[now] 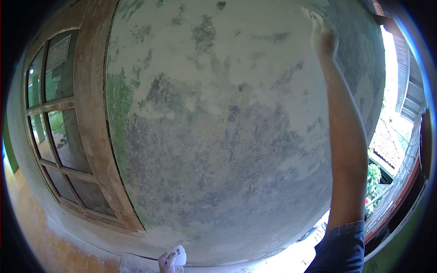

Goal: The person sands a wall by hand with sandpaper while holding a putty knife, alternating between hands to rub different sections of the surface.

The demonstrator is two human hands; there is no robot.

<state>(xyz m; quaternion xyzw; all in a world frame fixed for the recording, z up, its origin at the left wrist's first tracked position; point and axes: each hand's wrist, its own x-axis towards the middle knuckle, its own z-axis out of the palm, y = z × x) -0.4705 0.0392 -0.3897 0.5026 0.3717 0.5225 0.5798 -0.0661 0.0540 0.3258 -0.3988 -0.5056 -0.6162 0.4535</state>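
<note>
Your right hand (pixel 322 37) is up high, pressed flat vs the wall (pixel 227 136), fingers closed over a small dark thing (pixel 313 16), prob. sandpaper, can't tell for sure; which way it points is too hidden to read. Forearm runs near vertical, blue sleeve (pixel 342 248) at the bottom. Your left hand (pixel 167 262) sits low at the frame edge, gripping a crumpled white wad (pixel 179 255). Wall is rough plaster, patchy white, grey & green stains. Wooden window frame (pixel 93 118) w/ glass panes stands left of it.

No legible text anywhere.
</note>
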